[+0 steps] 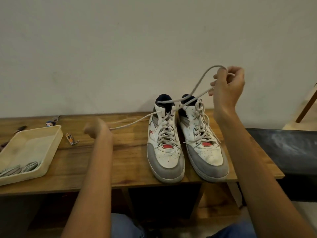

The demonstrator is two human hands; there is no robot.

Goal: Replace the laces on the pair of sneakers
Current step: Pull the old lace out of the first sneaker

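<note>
A plain pale wall (120, 40) rises behind one wooden table (130, 162). One cream tray (34, 140) at its left holds coiled laces (20, 169). Two white-and-grey sneakers (165, 143) stand side by side, toes toward the viewer. Right hand (228, 86) pinches the raised lace (197, 83); blurred left hand (97, 128) grips its other end.

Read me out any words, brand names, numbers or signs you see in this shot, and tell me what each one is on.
"X": a red mark on the outer side of the left sneaker; it may be a logo rather than a letter.
Nail clipper on the wooden table: it bears an orange print, too small and blurred to read.
Right sneaker, cream tray and wall: no text shows.
</note>
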